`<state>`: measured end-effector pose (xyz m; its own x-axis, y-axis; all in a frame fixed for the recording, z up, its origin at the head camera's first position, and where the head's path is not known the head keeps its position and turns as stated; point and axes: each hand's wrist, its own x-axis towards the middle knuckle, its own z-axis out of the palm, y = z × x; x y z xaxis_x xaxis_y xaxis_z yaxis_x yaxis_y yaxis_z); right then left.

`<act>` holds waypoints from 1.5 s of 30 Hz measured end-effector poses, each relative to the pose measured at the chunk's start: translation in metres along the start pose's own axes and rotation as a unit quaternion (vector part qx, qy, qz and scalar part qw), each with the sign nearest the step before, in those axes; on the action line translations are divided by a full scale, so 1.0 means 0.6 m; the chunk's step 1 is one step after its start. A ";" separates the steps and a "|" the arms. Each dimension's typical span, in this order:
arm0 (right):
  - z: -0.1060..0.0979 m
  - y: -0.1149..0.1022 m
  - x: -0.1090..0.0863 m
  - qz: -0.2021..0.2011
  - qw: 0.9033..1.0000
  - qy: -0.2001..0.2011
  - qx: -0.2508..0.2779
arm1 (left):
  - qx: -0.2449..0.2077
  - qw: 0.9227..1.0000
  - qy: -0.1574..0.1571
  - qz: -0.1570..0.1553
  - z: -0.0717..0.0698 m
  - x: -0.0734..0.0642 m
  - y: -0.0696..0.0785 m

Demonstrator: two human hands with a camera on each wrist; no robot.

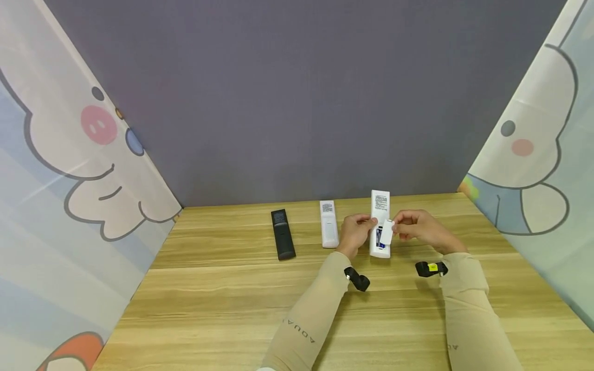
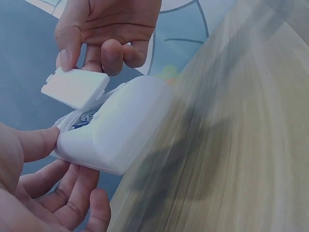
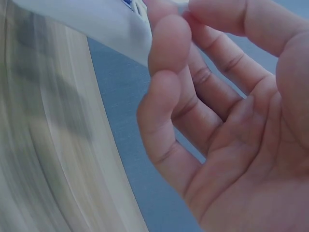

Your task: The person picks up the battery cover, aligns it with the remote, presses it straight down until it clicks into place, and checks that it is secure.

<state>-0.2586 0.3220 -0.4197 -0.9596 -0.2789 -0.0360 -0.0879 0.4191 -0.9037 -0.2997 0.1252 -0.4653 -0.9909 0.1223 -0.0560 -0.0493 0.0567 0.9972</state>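
A white remote control [image 1: 380,202] is held back side up by my left hand [image 1: 355,233], thumb on its edge and fingers beneath, as the left wrist view shows. Its battery compartment [image 1: 380,237] is uncovered, with blue batteries [image 2: 81,124] partly visible inside. Between thumb and fingertips my right hand [image 1: 424,229] pinches the small white battery cover [image 2: 76,88], which hangs tilted just over the compartment's right side. In the right wrist view the cover is mostly hidden by the fingers, and a white end of the remote shows at the top.
Left of my hands, a second white remote [image 1: 329,226] and a black remote [image 1: 284,237] lie face down on the wooden table [image 1: 223,309]. A grey panel [image 1: 297,103] stands along the back edge, with cartoon-printed curtains [image 1: 533,154] at both sides.
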 end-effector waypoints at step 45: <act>0.010 0.006 0.018 -0.004 0.999 -0.047 -0.005 | -0.030 1.000 0.003 0.003 0.004 0.006 -0.002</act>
<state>-0.2679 0.3154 -0.4260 -0.9296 -0.3621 -0.0683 -0.0991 0.4242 -0.9001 -0.3028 0.1281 -0.4666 -0.9919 0.1167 -0.0497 -0.0504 -0.0027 0.9987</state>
